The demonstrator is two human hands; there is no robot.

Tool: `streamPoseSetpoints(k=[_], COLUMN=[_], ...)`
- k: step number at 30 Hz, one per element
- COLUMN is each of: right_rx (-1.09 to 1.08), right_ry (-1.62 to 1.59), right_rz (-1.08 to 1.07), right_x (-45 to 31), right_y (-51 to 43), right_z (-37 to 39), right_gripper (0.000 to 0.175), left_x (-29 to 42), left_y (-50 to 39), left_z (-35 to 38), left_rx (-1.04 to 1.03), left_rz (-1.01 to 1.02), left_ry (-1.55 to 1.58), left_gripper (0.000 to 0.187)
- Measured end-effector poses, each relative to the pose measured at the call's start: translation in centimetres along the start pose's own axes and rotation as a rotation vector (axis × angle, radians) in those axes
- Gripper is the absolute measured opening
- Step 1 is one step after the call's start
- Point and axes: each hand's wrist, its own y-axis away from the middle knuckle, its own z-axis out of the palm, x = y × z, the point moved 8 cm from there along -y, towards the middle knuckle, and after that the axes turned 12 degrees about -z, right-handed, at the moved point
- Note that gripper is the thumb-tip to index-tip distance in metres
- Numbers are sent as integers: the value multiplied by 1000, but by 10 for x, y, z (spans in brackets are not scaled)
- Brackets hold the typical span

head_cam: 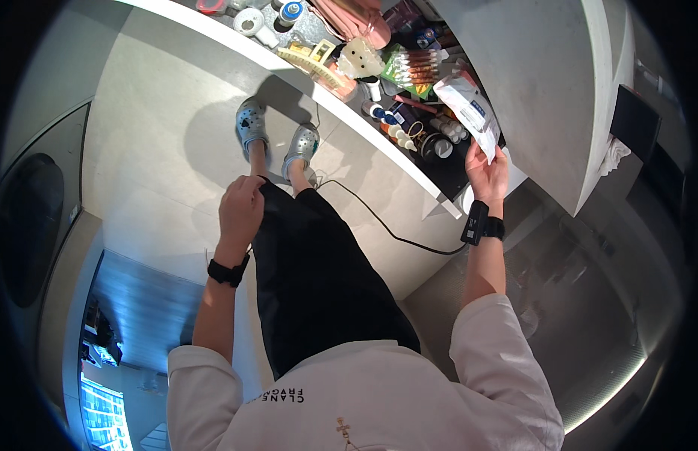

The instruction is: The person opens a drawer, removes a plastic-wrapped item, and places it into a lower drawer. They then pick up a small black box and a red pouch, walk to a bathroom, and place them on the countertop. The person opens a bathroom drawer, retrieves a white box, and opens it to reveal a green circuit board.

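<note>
My right hand (487, 172) pinches the lower end of a white soft packet (467, 107) that bears print. The packet leans over the right end of a cluttered shelf. Beside it lie cotton swabs in a clear pack (417, 67), a dark round-lidded jar (436, 146) and small white-capped bottles (402, 135). A cream claw hair clip (312, 62) and a pale face-shaped pouch (360, 58) lie further left. My left hand (240, 206) is at the knee of my black trousers (315, 270), fingers curled and partly hidden.
The white shelf edge (377, 138) curves across in front of me. A black cable (377, 217) runs over the tiled floor (174, 141) near my grey clogs (252, 125). A pale cabinet panel (529, 73) stands right of the shelf; a round-doored appliance (33, 225) is far left.
</note>
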Motion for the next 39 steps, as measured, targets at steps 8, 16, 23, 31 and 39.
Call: streamPoseSetpoints(k=[8,16,23,31,39], right_rx=[-18,-343,-396,-515,-452], right_ry=[114,-228,-127,941,2230], right_rz=[61,404,423,4,-702], right_x=[4,55,131,117,29], right_y=[25,43,-16,-27,-95], right_z=[-3,71,161,140,100], right_gripper=[44,42,40,31,59], left_x=[18,45,12,-9,-3], left_y=[4,10,20,21,25], left_z=[22,55,53,42,64], left_rx=[-6,-58,-102,-142,-219], left_rz=[-78,23,-98,-143,-141], left_ry=[206,219,201,87,80], left_gripper=[11,10,9,11,8])
